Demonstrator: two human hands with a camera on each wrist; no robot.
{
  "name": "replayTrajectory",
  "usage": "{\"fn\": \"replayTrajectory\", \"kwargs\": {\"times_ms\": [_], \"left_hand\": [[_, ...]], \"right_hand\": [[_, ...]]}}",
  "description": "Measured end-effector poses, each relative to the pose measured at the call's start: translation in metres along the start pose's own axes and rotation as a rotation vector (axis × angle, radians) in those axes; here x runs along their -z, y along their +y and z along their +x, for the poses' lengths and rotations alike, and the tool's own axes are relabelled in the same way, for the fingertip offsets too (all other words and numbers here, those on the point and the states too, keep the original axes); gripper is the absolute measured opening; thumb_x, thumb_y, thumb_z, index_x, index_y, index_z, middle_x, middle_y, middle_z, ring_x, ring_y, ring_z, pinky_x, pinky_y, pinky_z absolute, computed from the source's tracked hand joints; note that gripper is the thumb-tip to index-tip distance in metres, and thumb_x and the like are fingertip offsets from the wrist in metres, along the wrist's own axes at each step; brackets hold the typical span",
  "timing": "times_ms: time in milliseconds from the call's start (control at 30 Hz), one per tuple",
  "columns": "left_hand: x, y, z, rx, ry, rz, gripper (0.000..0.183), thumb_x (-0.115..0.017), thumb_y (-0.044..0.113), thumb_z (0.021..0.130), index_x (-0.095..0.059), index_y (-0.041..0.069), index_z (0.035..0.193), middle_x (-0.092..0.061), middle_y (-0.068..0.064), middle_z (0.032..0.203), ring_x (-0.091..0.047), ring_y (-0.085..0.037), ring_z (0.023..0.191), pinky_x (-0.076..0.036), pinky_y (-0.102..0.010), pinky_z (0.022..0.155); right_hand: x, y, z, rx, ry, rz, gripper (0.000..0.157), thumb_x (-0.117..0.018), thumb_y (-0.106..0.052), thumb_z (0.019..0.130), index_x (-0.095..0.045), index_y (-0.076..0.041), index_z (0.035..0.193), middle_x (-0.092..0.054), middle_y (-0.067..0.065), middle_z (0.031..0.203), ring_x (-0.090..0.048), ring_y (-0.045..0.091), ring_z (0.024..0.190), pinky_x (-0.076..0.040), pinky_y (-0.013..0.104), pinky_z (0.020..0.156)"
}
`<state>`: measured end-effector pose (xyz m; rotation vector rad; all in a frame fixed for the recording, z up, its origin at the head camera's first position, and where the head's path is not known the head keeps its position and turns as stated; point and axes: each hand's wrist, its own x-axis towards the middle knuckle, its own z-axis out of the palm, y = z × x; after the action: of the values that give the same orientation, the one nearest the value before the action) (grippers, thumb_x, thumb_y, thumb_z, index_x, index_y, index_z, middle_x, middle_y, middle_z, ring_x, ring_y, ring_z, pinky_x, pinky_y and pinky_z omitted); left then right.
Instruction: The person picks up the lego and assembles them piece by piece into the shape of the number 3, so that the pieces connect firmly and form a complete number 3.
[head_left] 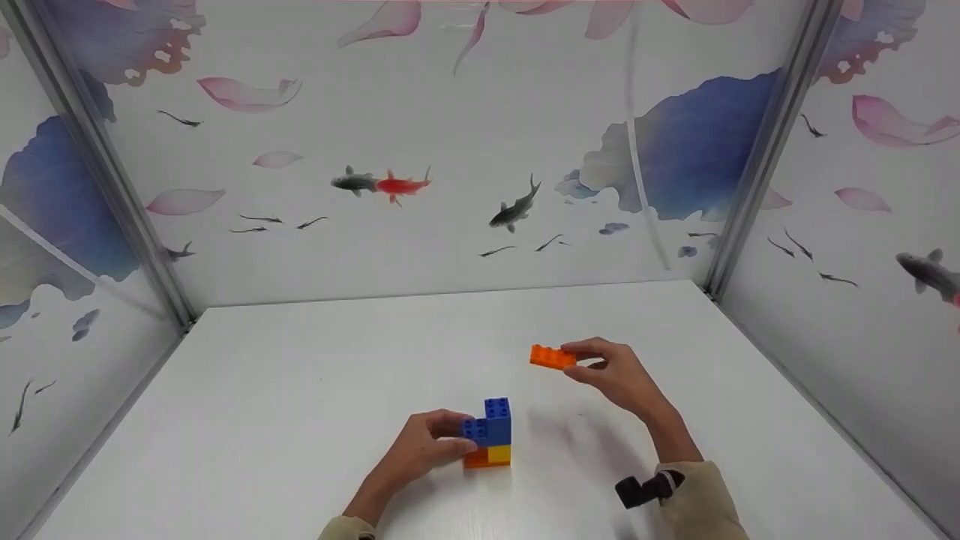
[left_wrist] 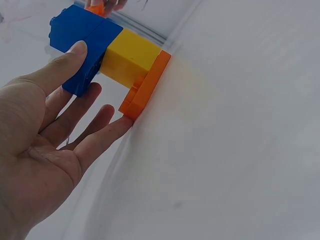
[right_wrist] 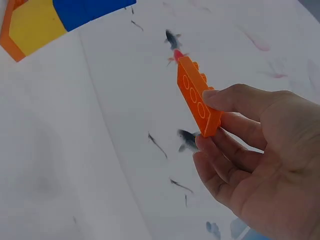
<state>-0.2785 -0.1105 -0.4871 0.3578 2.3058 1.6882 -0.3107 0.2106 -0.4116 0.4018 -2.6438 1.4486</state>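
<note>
A small stack of toy building bricks stands on the white table [head_left: 315, 360]. It has an orange base plate [left_wrist: 150, 82], a yellow brick [left_wrist: 129, 59] on that, and blue bricks [head_left: 498, 430] stepped at the top. My left hand [head_left: 420, 450] pinches the lower blue part from the left, thumb on the near side. In the left wrist view, one fingertip of it reaches the end of the orange plate. Up and to the right of the stack, my right hand [head_left: 619, 375] holds a flat orange brick [head_left: 547, 357] by one end, its studs facing up, raised over the table.
White panels [head_left: 450, 255] printed with fish, petals and blue washes enclose the table at the back and sides. Metal posts [head_left: 739, 210] stand at the back corners. A black device [head_left: 641, 491] is strapped at the right sleeve [head_left: 701, 499].
</note>
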Motion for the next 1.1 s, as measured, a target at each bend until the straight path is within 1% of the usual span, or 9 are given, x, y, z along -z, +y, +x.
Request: {"fn": "replayTrajectory", "kwargs": {"times_ms": [233,500,633,767,933,1100], "left_hand": [[0.001,-0.001,0.002,0.013,-0.005,-0.008,0.05,-0.08,0.037,0.084,-0.068,0.013,0.125,-0.069,-0.008,0.125,-0.065,-0.021,0.111,-0.058,-0.038,0.096],[0.0,-0.001,0.001,-0.002,-0.009,-0.006,0.048,-0.079,0.034,0.086,-0.067,0.011,0.127,-0.068,-0.009,0.126,-0.065,-0.021,0.111,-0.058,-0.038,0.095],[-0.001,0.0,0.0,0.008,-0.001,-0.013,0.049,-0.079,0.034,0.086,-0.067,0.011,0.128,-0.068,-0.009,0.126,-0.065,-0.021,0.112,-0.058,-0.039,0.095],[-0.001,-0.001,0.0,0.008,-0.004,-0.012,0.049,-0.079,0.035,0.086,-0.066,0.011,0.127,-0.069,-0.008,0.125,-0.064,-0.021,0.112,-0.058,-0.039,0.096],[0.0,-0.002,0.001,0.003,-0.014,-0.021,0.05,-0.079,0.036,0.086,-0.066,0.011,0.127,-0.069,-0.008,0.125,-0.064,-0.022,0.113,-0.058,-0.04,0.096],[0.001,-0.002,0.002,-0.003,-0.02,-0.031,0.047,-0.079,0.034,0.086,-0.067,0.012,0.125,-0.069,-0.008,0.126,-0.064,-0.023,0.115,-0.057,-0.042,0.098]], "right_hand": [[-0.002,-0.025,-0.008,0.066,-0.008,-0.037,0.031,-0.072,-0.017,0.092,-0.071,-0.012,0.123,-0.069,0.009,0.122,-0.065,0.024,0.11,-0.057,0.038,0.097],[-0.012,-0.04,-0.014,0.134,-0.045,-0.057,0.031,-0.073,-0.019,0.092,-0.072,-0.015,0.122,-0.069,0.006,0.121,-0.065,0.023,0.108,-0.058,0.038,0.095],[-0.021,-0.046,-0.016,0.185,-0.087,-0.056,0.031,-0.073,-0.023,0.092,-0.072,-0.017,0.122,-0.069,0.003,0.12,-0.065,0.022,0.108,-0.058,0.032,0.093],[-0.029,-0.051,-0.019,0.204,-0.133,-0.058,0.03,-0.073,-0.025,0.092,-0.071,-0.02,0.122,-0.069,-0.001,0.119,-0.065,0.019,0.109,-0.056,0.025,0.092],[-0.036,-0.056,-0.02,0.223,-0.166,-0.034,0.03,-0.072,-0.025,0.092,-0.071,-0.02,0.121,-0.069,-0.002,0.118,-0.064,0.018,0.108,-0.054,0.021,0.092],[-0.043,-0.058,-0.021,0.241,-0.217,-0.02,0.029,-0.072,-0.027,0.093,-0.071,-0.019,0.121,-0.069,-0.002,0.118,-0.064,0.019,0.109,-0.053,0.019,0.091]]}}
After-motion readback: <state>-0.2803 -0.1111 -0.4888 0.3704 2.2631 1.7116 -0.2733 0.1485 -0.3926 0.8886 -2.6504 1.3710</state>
